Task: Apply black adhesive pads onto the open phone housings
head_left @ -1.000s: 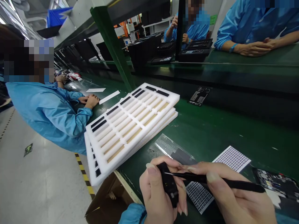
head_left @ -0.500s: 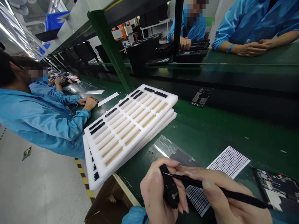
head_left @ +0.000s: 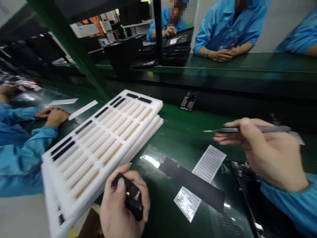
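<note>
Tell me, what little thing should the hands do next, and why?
Probably bring the tweezers down to the dotted white sheet. The right hand holds them raised above the green bench, tip bare, while the left hand grips a small black part.

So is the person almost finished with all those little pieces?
Hard to say. Most slots in the top white foam tray look empty, with black strips in only a few. In hand: the left hand grips a small black part and the right hand holds tweezers above the green bench. More trays sit stacked underneath.
</note>
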Tool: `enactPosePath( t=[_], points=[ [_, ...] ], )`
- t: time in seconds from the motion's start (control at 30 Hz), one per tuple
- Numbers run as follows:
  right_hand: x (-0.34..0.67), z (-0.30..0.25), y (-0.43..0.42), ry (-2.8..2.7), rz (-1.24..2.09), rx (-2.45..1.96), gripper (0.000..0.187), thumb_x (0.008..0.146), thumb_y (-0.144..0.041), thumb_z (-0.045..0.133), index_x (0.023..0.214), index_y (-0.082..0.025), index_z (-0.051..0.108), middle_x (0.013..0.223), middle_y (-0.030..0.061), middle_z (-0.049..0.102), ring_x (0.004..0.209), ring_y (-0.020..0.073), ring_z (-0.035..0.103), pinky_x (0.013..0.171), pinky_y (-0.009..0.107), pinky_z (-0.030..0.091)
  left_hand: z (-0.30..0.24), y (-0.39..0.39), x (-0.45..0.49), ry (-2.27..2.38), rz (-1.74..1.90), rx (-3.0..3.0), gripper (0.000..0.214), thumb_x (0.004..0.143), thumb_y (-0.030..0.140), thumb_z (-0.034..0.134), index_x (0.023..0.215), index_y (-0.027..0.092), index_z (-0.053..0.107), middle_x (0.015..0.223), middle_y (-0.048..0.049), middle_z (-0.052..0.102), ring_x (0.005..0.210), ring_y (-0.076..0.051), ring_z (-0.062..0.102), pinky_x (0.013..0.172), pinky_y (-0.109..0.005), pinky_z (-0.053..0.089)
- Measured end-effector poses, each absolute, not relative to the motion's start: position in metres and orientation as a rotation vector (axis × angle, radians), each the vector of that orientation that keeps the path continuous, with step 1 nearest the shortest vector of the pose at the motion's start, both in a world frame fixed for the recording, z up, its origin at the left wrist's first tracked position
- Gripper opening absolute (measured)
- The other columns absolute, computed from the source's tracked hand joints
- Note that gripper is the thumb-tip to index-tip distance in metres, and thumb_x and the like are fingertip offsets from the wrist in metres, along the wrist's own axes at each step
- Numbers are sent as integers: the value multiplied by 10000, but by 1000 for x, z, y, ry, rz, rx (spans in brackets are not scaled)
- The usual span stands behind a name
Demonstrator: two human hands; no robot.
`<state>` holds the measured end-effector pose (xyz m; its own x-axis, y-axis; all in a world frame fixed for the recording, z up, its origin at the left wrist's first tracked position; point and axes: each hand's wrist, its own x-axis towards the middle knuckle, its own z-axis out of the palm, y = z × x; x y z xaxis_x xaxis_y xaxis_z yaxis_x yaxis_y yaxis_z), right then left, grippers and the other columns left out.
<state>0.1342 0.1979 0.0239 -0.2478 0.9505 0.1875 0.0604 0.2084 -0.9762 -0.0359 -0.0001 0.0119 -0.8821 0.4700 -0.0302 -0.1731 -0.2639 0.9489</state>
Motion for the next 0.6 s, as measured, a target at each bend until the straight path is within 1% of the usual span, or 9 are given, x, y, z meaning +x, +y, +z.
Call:
enactPosePath(
  t=[0.1,0.17,0.2,0.23,0.3,0.37,0.43,0.5,0.6],
  points=[
    [170,-6,231,-1493,1384,-1114,386,853,-549,714,823,-165,738,743,94,766,668,210,759,612,265,637,11,6,-36,1766,1962,320,162,908,355,620,1029,250,598,565,79,476,347,-79,380,291,-152,265],
    [186,-23,235,-1533,1442,-1171,440,833,-583,717,783,-147,742,710,105,760,597,197,738,571,261,629,6,8,-33,1931,1699,499,172,933,405,608,974,239,605,499,96,393,359,-66,341,336,-150,263],
    [191,-28,232,-1586,1470,-1173,454,837,-594,705,779,-145,745,707,109,759,584,198,732,566,272,629,3,9,-31,2020,1545,690,170,951,404,586,955,236,614,499,89,418,370,-67,366,364,-160,296],
    [194,-31,227,-1655,1497,-1159,460,850,-599,687,781,-148,748,707,108,758,583,201,731,562,280,628,-2,9,-31,2084,1374,947,151,965,377,568,960,238,625,535,73,493,401,-74,438,411,-174,358],
    [196,-31,217,-1814,1551,-1103,479,892,-606,627,774,-157,745,734,106,757,603,200,735,550,274,619,-11,13,-31,2079,1035,1535,141,978,270,524,1066,245,631,705,30,650,536,-111,609,518,-208,459],
    [197,-27,210,-1924,1577,-1054,491,923,-597,582,760,-159,733,769,102,752,599,184,728,526,254,603,-19,19,-31,1938,704,2023,323,967,160,452,1262,222,566,945,-27,723,639,-144,683,532,-246,496],
    [200,-24,207,-1964,1594,-1048,469,941,-571,567,778,-158,720,772,87,742,568,163,709,498,237,586,-22,27,-28,1808,416,2326,466,930,92,398,1383,160,484,1161,-102,710,635,-165,693,455,-286,500],
    [205,-25,206,-1982,1611,-1055,428,961,-535,550,820,-163,709,741,64,726,550,150,697,489,228,578,-22,37,-24,1703,210,2508,532,879,59,382,1397,121,487,1363,-163,623,632,-181,699,400,-310,509],
    [213,-30,208,-2021,1560,-1066,403,986,-498,520,820,-176,698,774,59,731,573,147,698,508,232,578,-19,52,-16,1595,35,2625,605,819,38,396,1412,110,494,1475,-177,528,623,-185,693,379,-314,526]
  ],
)
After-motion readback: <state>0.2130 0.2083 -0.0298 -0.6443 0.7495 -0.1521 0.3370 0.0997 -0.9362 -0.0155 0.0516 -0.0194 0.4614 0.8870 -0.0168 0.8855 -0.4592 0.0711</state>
